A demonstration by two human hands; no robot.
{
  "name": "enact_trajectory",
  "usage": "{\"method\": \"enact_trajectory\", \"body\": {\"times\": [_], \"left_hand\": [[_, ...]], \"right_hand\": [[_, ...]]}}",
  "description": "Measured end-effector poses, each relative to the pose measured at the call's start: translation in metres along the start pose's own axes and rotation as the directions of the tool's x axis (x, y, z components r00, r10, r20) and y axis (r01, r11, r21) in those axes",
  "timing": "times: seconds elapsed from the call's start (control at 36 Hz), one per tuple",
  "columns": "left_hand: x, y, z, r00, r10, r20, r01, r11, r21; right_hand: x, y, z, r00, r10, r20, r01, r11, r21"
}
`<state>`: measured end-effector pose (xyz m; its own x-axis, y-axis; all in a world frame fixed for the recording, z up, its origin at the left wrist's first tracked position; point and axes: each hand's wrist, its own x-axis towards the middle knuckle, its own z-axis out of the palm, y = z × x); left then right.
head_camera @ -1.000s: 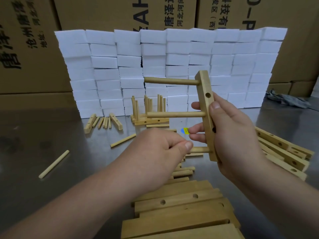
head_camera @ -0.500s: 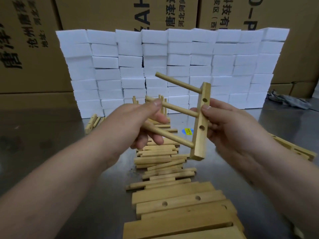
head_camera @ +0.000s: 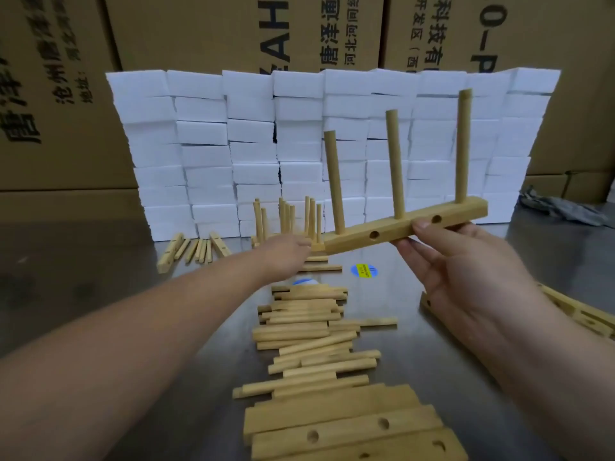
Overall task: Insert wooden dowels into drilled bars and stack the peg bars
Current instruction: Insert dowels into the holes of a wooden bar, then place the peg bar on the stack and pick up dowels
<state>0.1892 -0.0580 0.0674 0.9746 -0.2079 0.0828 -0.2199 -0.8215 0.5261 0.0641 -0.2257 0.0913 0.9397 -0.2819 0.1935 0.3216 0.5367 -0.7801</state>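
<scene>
My right hand (head_camera: 459, 271) pinches the peg bar (head_camera: 352, 239) near its right part, thumb on the front face and fingers beneath. The bar lies almost level above the table, its left end lower, with three dowels (head_camera: 396, 164) standing upright in it. My left hand (head_camera: 283, 252) reaches forward, palm down, to the bar's left end, just in front of the stack of finished peg bars (head_camera: 286, 217). Its fingertips are blurred, so their hold is unclear. A heap of loose dowels (head_camera: 309, 327) lies in the middle, with drilled bars (head_camera: 346, 427) at the near edge.
More drilled bars (head_camera: 579, 314) lie at the right under my forearm, and several short pieces (head_camera: 173, 251) at the back left. A wall of white foam blocks (head_camera: 206, 144) and cardboard boxes (head_camera: 186, 31) close the back of the metal table (head_camera: 100, 277). A grey cloth (head_camera: 559, 207) lies back right.
The peg bar has swung from upright with dowels pointing left to nearly level with dowels pointing up, and moved forward. My left hand let go of the lowest dowel and reached toward the stack.
</scene>
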Motion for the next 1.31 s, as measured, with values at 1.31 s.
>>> {"method": "enact_trajectory", "body": {"times": [1.31], "left_hand": [[-0.07,-0.016,-0.019,0.985,0.161,-0.066,-0.168,0.784,-0.598]], "right_hand": [[-0.005,0.034,-0.006,0.979,0.198,-0.056,-0.2,0.979,-0.046]]}}
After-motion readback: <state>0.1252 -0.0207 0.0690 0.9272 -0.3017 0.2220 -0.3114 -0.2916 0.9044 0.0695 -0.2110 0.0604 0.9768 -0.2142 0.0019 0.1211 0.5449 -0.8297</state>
